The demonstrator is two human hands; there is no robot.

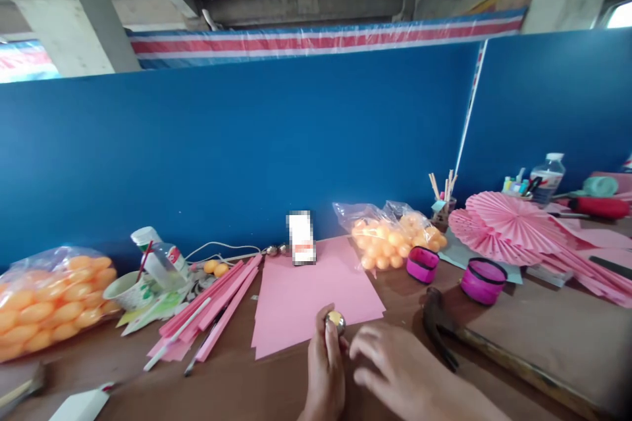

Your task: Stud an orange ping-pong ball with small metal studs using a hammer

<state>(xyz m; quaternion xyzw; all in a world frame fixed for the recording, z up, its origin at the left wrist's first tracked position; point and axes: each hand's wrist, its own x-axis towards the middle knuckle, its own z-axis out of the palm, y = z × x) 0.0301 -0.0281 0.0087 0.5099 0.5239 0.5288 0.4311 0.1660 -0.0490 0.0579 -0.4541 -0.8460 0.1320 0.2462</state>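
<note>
My left hand (324, 368) is closed round a small shiny round metal object (336, 321), held at the fingertips just over the near edge of a stack of pink paper sheets (309, 296). My right hand (395, 365) hovers right beside it, fingers loosely spread and blurred, holding nothing that I can see. Just to its right a hammer (439, 325) lies on the brown table (533, 329).
Bags of orange balls sit at far left (47, 299) and centre right (390, 237). Folded pink strips (212, 309), a cup (126, 289), a tipped bottle (160, 256), two magenta tape rolls (481, 279), pink paper fans (513, 223) and a blue partition (271, 145) surround the work area.
</note>
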